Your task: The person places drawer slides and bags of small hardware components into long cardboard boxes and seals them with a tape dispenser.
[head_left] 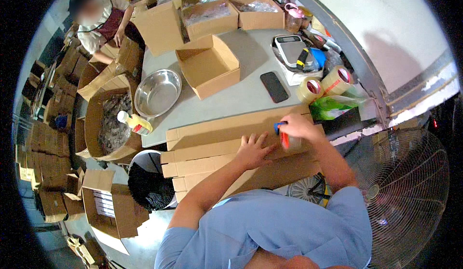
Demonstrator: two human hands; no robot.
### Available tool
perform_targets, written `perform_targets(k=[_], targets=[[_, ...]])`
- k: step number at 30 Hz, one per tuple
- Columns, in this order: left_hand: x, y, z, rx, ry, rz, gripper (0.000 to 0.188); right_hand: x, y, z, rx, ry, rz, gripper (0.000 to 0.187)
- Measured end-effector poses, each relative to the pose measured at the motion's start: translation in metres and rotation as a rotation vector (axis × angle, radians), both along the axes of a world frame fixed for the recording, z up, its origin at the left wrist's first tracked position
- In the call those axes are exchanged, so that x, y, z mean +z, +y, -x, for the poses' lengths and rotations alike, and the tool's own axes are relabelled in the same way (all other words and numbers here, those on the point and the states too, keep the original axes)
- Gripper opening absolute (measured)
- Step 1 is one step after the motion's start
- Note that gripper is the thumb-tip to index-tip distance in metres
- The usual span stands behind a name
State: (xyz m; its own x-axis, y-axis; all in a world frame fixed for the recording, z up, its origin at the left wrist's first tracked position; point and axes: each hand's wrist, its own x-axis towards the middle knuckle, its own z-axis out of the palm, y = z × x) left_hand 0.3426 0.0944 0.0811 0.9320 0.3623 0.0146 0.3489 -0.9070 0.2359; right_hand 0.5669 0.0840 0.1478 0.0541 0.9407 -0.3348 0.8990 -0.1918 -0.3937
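A long flattened cardboard box (pixel 207 136) lies across the near side of the grey table, its flaps toward the left. Fingers spread, my left hand (pixel 253 152) rests flat on the cardboard near its middle. My right hand (pixel 300 127) is closed around a tape dispenser (pixel 283 138) with blue and orange-red parts, held against the cardboard to the right of my left hand. My fingers and the motion blur hide part of the dispenser.
An open carton (pixel 210 69), a steel bowl (pixel 158 93) and a phone (pixel 274 87) sit farther back. Tape rolls (pixel 309 89), a green packet (pixel 333 107) and a scale (pixel 291 49) stand at right. A fan (pixel 405 196) is near my right. Another person (pixel 103 25) works at far left.
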Motion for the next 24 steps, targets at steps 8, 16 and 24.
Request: perform_targets(k=[8,16,24], targets=[[0.004,-0.002,0.003,0.031,0.068,0.006,0.063,0.006,-0.169,0.05,-0.106,0.325,-0.249,0.045],[-0.003,-0.009,-0.028,0.051,0.067,0.039,0.063,-0.053,-0.154,0.028,-0.375,0.417,-0.045,0.037],[0.006,-0.028,-0.097,0.091,0.29,0.009,0.076,-0.065,-0.213,0.057,-0.248,0.463,0.035,0.041]])
